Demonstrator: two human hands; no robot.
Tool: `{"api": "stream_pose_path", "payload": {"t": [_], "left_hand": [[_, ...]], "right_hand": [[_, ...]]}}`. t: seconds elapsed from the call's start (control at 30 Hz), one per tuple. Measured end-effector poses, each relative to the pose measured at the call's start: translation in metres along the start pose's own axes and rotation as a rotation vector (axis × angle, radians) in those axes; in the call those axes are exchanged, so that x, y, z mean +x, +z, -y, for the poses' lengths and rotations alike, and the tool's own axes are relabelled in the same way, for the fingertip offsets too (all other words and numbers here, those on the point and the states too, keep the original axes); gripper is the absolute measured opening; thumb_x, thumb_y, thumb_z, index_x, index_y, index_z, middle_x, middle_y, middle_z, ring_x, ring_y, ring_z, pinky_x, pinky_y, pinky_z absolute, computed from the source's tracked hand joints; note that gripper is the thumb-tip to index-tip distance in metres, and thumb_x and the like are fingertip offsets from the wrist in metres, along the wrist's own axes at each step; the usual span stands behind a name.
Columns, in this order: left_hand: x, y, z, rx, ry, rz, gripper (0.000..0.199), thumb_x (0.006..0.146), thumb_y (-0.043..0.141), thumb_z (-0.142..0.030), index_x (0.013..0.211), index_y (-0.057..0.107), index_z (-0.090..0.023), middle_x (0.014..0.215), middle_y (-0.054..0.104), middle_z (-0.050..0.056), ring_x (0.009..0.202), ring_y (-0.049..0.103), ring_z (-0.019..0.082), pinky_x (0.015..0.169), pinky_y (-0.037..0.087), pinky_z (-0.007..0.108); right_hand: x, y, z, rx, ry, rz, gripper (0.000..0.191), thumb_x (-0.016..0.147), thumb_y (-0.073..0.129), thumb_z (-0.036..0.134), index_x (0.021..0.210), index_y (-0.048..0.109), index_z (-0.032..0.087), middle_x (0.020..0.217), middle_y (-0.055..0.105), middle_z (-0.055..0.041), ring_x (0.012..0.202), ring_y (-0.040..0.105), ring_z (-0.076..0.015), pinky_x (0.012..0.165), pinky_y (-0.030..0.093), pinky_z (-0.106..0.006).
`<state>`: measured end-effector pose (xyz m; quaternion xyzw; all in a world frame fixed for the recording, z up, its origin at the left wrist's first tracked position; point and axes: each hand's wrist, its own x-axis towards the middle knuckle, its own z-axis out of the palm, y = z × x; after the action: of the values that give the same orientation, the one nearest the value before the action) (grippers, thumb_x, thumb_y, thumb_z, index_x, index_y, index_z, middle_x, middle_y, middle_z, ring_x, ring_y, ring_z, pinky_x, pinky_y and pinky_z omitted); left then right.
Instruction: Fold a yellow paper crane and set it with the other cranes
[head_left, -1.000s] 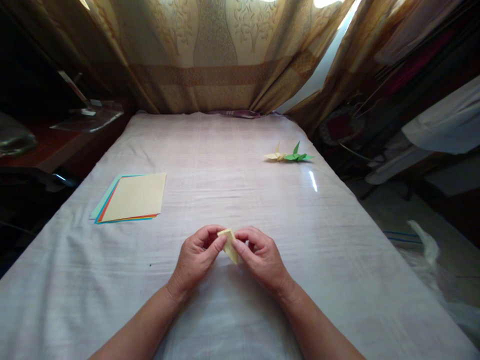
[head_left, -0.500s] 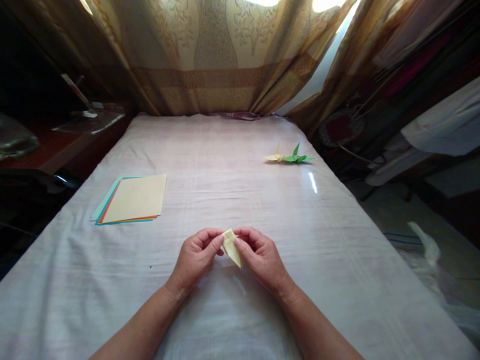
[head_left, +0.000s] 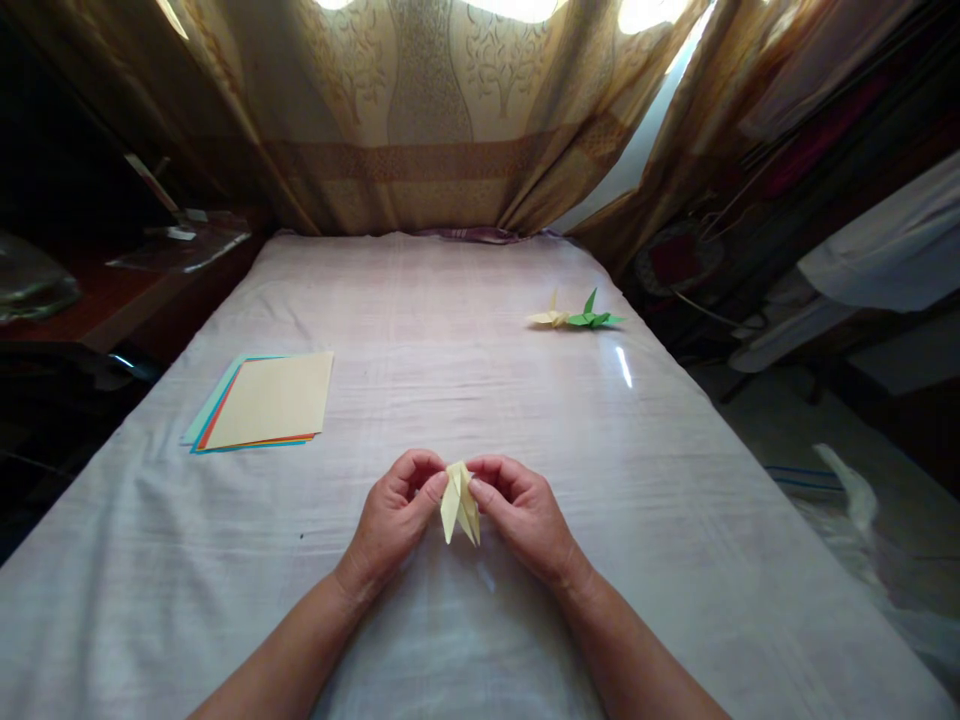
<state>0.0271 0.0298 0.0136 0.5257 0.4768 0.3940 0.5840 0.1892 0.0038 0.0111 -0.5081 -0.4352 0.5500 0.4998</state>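
A small folded piece of pale yellow paper (head_left: 460,500) is held between both hands near the front middle of the cloth-covered surface. Its pointed flaps hang downward, spread apart. My left hand (head_left: 401,510) pinches the upper left edge with thumb and fingers. On the other side, my right hand (head_left: 521,510) pinches the upper right edge the same way. Some fingertips are hidden behind the paper.
A stack of square coloured sheets (head_left: 274,400), cream on top, lies at the left. A cream folded bird (head_left: 551,319) and a green one (head_left: 592,318) sit at the back right. The white cloth (head_left: 420,300) reaches the curtain (head_left: 427,150).
The folded paper's single downward point has opened into separate pointed flaps. Both hands keep their pinch, with the left one shifted very slightly.
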Motion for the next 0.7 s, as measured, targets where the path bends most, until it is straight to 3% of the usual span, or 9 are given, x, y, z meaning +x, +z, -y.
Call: {"api": "stream_pose_path", "payload": {"t": [0.23,0.43,0.53,0.7], "left_hand": [[0.0000,0.0001,0.0007,0.015,-0.055,0.107,0.039,0.078,0.068,-0.051,0.096,0.064,-0.016,0.070,0.066,0.000,0.058,0.057,0.011,0.054,0.044,0.020],[-0.0011,-0.0001,0.0012,0.003,-0.054,0.169,0.038,0.077,0.071,-0.047,0.098,0.060,-0.017,0.087,0.073,0.006,0.079,0.068,0.019,0.070,0.052,0.027],[-0.0011,0.0006,0.0017,0.026,-0.049,0.158,0.036,0.076,0.073,-0.044,0.097,0.059,-0.018,0.093,0.073,0.007,0.088,0.069,0.021,0.078,0.052,0.030],[0.0010,0.0004,0.0015,-0.037,-0.103,0.106,0.038,0.068,0.079,-0.043,0.088,0.060,-0.018,0.086,0.071,0.003,0.083,0.068,0.019,0.074,0.052,0.028]], "right_hand": [[-0.0017,0.0000,-0.0028,-0.109,-0.070,-0.008,0.021,0.080,0.065,0.034,0.093,0.069,0.018,0.074,0.066,-0.0009,0.066,0.060,-0.0129,0.062,0.049,-0.024],[-0.0032,0.0021,-0.0035,-0.313,-0.266,-0.044,0.021,0.082,0.063,0.023,0.103,0.066,0.020,0.068,0.064,0.0028,0.057,0.056,-0.0095,0.053,0.044,-0.020],[-0.0031,0.0029,-0.0044,-0.412,-0.405,-0.080,0.023,0.082,0.062,0.018,0.105,0.065,0.021,0.070,0.066,0.0024,0.056,0.056,-0.0092,0.052,0.044,-0.020],[-0.0040,0.0027,-0.0073,-0.517,-0.556,-0.122,0.025,0.083,0.062,0.016,0.107,0.064,0.021,0.073,0.068,0.0011,0.060,0.059,-0.0105,0.055,0.046,-0.021]]}}
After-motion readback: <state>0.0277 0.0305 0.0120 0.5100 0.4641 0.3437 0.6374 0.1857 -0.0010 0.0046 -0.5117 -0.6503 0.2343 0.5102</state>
